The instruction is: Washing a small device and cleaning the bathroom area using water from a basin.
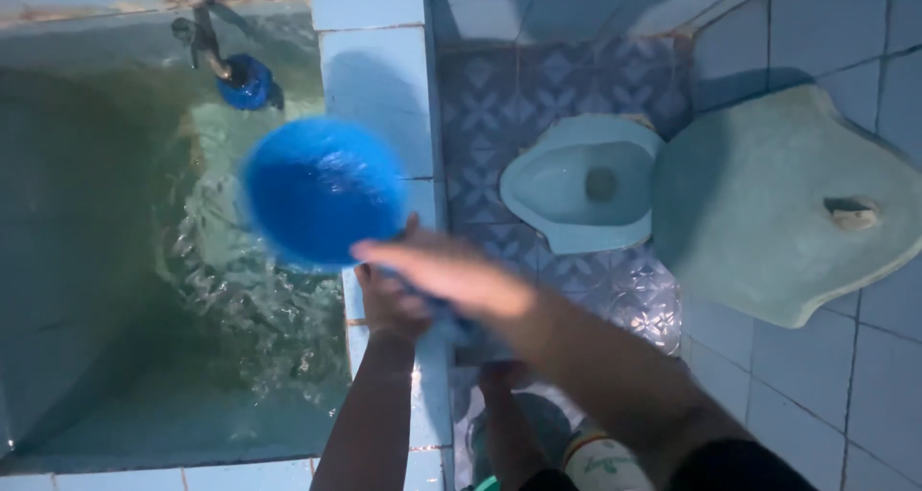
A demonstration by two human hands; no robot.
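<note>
Blue scoop (322,190), a round plastic dipper blurred by motion, hangs above the tiled wall (375,78) that divides the water basin (115,261) from the floor, its bowl out over the basin's edge. Left of that wall the basin holds greenish, rippling water; at its far side a tap (204,40) points down at a second small blue thing (248,82), too blurred to tell what it is. No label or sign shows on anything here.

The left hand (389,304) is directly over the dividing wall, just under the scoop, curled shut around what seems to be the scoop's handle, though blur hides the grip itself. The right hand (442,268) reaches across from the right, fingers stretched out flat and holding nothing, lying over the left hand.

Right of the wall, on patterned floor tiles (624,289), sits a pale blue squat toilet (581,189). Further right still, a pale green basin-shaped fixture (768,213) juts from the tiled side wall, well apart from the scoop.
</note>
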